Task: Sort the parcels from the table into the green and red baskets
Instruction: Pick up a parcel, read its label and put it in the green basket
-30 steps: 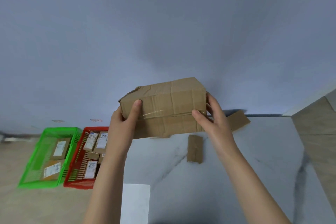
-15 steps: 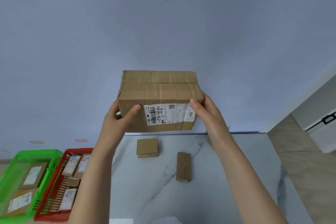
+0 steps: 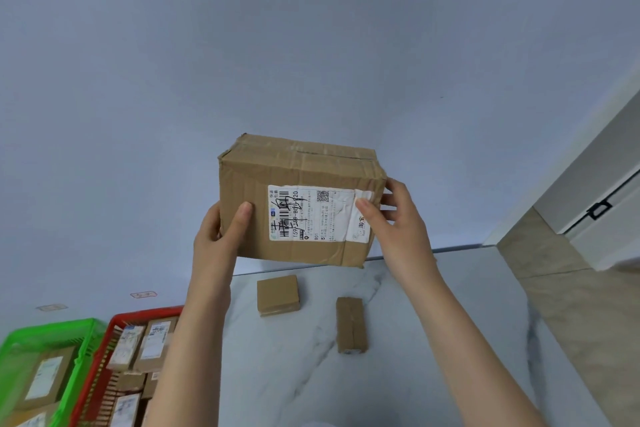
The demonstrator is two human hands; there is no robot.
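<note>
Well, from the head view, the person is holding a large cardboard box (image 3: 301, 204) up at the middle of the frame, clear of the marble table (image 3: 433, 340). The left hand (image 3: 218, 236) is gripping its nine o'clock edge, thumb lying on the front face and the other fingers hidden behind. The right hand (image 3: 398, 218) is clasping the three o'clock edge, thumb pressing on the shipping label (image 3: 318, 215) and fingers curling round the side.

I'd judge the label is being read to choose a basket. To do it well, both hands should be staying on opposite edges while the box is swinging toward seven o'clock, then lowering it in rather than dropping it. The red basket (image 3: 138, 315) is looking crowded with labelled packets. The green basket (image 3: 81, 357), touching it at its nine o'clock side, is showing more room.

The box is looking worn: brown cardboard, creased corners, clear tape wrinkling along the top seam, and a white label with a barcode, a QR code and handwriting. A small square parcel (image 3: 277, 295) and an oblong parcel (image 3: 351, 324) are lying on the table at six o'clock, beneath the box.
</note>
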